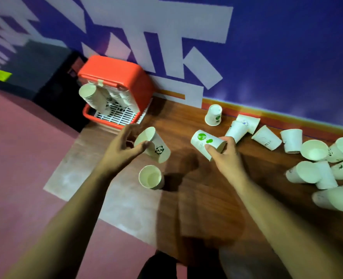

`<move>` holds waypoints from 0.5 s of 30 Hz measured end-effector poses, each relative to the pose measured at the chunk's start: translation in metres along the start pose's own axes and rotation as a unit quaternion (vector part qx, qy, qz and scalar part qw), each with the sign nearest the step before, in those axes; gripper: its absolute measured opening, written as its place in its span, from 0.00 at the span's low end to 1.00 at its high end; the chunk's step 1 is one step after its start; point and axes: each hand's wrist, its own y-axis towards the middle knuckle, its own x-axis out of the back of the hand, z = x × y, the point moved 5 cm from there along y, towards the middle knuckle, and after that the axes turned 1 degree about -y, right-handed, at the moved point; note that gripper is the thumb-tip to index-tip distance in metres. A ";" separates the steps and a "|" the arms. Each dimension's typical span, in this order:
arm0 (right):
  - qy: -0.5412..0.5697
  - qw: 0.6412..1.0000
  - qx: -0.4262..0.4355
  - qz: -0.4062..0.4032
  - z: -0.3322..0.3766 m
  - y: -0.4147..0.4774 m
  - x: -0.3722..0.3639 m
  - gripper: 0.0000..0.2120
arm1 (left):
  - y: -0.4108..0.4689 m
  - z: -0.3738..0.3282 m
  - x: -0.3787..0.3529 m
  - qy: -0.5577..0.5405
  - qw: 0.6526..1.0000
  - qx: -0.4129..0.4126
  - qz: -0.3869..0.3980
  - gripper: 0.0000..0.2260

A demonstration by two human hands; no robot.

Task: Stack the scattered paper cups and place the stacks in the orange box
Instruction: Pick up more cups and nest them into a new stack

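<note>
Over a wooden table [186, 208], the left hand [124, 146] grips a tilted paper cup with a panda print [155, 147], while the right hand [225, 156] pinches a cup with green print [204, 140] lying sideways between thumb and fingers, the two cups apart. One cup [150, 177] stands upright on the table just below the left hand, and many loose cups [315, 174] lie tumbled along the right side. At the far left corner, against the blue wall [287, 47], the orange box [114, 75] holds leaning stacks of cups [94, 97].
</note>
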 end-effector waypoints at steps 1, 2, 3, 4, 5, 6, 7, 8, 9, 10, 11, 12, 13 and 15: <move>0.004 1.000 0.007 0.010 0.004 -0.009 -0.008 0.22 | -0.014 0.007 0.006 0.008 1.000 0.004 0.002 0.26; 0.007 1.000 0.012 0.020 0.007 -0.017 -0.017 0.22 | -0.027 0.013 0.009 0.016 1.000 0.004 0.008 0.25; 0.009 0.999 0.014 0.028 0.008 -0.024 -0.025 0.23 | -0.039 0.021 0.009 0.029 0.999 0.004 0.016 0.25; 0.008 0.999 0.012 0.034 0.008 -0.032 -0.033 0.23 | -0.049 0.029 0.007 0.047 0.999 0.001 0.027 0.24; 0.005 0.999 0.009 0.040 0.009 -0.041 -0.039 0.24 | -0.057 0.037 0.005 0.068 0.997 -0.008 0.032 0.23; 0.003 0.999 0.005 0.046 0.010 -0.048 -0.045 0.25 | -0.063 0.046 0.003 0.093 0.995 -0.022 0.030 0.24; -0.001 0.999 0.002 0.051 0.011 -0.054 -0.049 0.25 | -0.066 0.053 0.001 0.123 0.991 -0.036 0.027 0.25; -0.006 0.998 0.002 0.055 0.013 -0.058 -0.053 0.25 | -0.067 0.061 -0.001 0.157 0.986 -0.047 0.027 0.26; -0.010 0.998 0.005 0.058 0.016 -0.061 -0.056 0.25 | -0.066 0.070 -0.004 0.194 0.979 -0.052 0.034 0.29; -0.012 0.998 0.012 0.061 0.018 -0.063 -0.059 0.26 | -0.064 0.078 -0.007 0.229 0.971 -0.051 0.045 0.31; -0.016 0.997 0.021 0.066 0.021 -0.065 -0.062 0.27 | -0.063 0.085 -0.011 0.259 0.963 -0.044 0.059 0.34; -0.022 0.997 0.033 0.071 0.026 -0.069 -0.064 0.29 | -0.063 0.091 -0.014 0.278 0.957 -0.037 0.074 0.36; -0.029 0.996 0.043 0.075 0.030 -0.073 -0.066 0.32 | -0.062 0.097 -0.018 0.281 0.955 -0.034 0.087 0.37; -0.049 0.994 0.054 0.078 0.034 -0.077 -0.069 0.38 | -0.061 0.108 -0.023 0.242 0.963 -0.038 0.112 0.37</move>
